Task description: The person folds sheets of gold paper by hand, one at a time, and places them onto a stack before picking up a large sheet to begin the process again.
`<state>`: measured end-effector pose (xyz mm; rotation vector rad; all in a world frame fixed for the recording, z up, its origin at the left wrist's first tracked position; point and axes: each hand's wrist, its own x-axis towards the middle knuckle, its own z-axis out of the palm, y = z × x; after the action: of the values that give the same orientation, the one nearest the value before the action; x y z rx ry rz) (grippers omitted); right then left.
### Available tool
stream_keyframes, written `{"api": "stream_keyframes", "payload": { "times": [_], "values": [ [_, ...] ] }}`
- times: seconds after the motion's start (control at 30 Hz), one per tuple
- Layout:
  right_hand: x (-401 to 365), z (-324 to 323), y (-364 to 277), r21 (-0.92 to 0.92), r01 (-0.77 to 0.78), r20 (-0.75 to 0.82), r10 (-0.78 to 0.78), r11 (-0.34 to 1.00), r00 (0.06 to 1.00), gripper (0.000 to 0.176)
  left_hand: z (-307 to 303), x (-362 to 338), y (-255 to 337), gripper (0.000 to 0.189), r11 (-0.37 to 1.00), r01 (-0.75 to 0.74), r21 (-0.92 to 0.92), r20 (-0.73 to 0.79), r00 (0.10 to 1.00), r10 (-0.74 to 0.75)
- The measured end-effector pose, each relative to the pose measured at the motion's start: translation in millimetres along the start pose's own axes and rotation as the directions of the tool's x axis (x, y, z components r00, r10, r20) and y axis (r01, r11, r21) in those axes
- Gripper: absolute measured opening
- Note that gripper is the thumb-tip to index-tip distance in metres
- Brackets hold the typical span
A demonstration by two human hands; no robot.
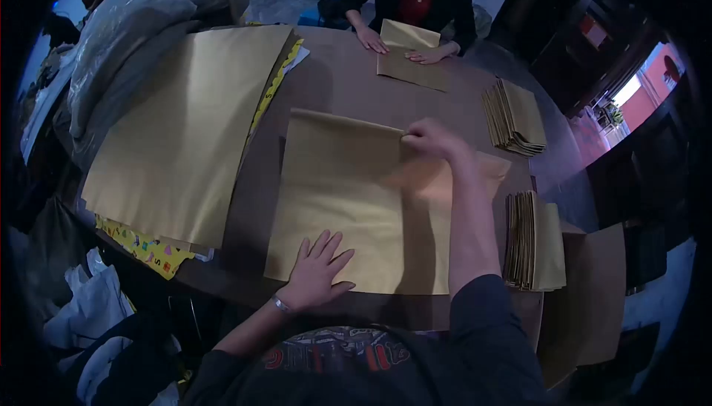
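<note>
In front of me on the table lies a sheet of brown kraft paper (341, 191), its far edge slightly raised. My left hand (315, 276) rests flat near its front edge, fingers spread. At the far edge, right of the middle, my right hand (434, 140) is closed with its fingers pinching the paper. A lighter, blurred flap of brown paper (489, 170) shows beneath my right forearm; how it joins the sheet is hidden. My forearm also covers part of the sheet's right side.
A pile of large brown sheets (185, 124) lies left, over yellow patterned paper (141, 246). Two stacks of folded brown paper, one far (519, 117) and one near (538, 243), stand right beside a cardboard box (593, 295). Opposite, a co-worker's hands press folded paper (411, 68).
</note>
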<state>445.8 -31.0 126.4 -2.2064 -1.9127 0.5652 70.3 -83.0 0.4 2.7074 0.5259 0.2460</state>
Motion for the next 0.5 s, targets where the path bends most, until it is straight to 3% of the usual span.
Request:
{"api": "stream_keyframes", "payload": {
  "times": [0.03, 0.23, 0.3, 0.33, 0.4, 0.43, 0.5],
  "values": [
    [-12.6, -10.2, -8.3, 0.080, -0.074, -0.022, 0.076, 0.994, 0.997, 0.035, 2.9, -0.5, -3.4, 0.064, 1.000, -0.016, -0.025, -0.025, 1.000, 0.015],
    [-92.6, -53.9, -54.8, -0.065, 0.101, -0.346, -0.118, 0.993, 0.931, 0.028, 3.8, -18.0, 2.8, 0.049, 0.985, -0.015, -0.169, -0.197, 0.980, -0.019],
    [-108.1, -60.9, -58.5, 0.030, 0.115, -0.382, -0.095, 0.993, 0.919, 0.025, 5.3, -27.3, 9.9, 0.039, 0.964, -0.100, -0.247, -0.306, 0.952, 0.020],
    [-113.6, -62.3, -58.9, 0.025, 0.138, -0.393, -0.118, 0.990, 0.912, 0.025, 7.8, -33.5, 10.9, 0.039, 0.968, -0.073, -0.242, -0.317, 0.948, -0.007],
    [-131.2, -74.6, -61.0, 0.015, 0.138, -0.403, -0.120, 0.990, 0.907, 0.025, 14.2, -40.1, 26.6, 0.035, 0.700, 0.017, -0.714, -0.117, 0.983, -0.143],
    [-138.9, -78.7, -62.4, 0.009, 0.145, -0.477, -0.123, 0.989, 0.870, 0.026, 14.9, -41.8, 26.6, 0.037, 0.721, -0.066, -0.690, -0.194, 0.976, -0.096],
    [-161.1, -88.2, -71.0, 0.016, 0.130, -0.522, -0.102, 0.991, 0.847, 0.027, 17.2, -42.4, 33.6, 0.044, 0.168, 0.206, -0.964, 0.158, 0.952, -0.264]
  ]
}}
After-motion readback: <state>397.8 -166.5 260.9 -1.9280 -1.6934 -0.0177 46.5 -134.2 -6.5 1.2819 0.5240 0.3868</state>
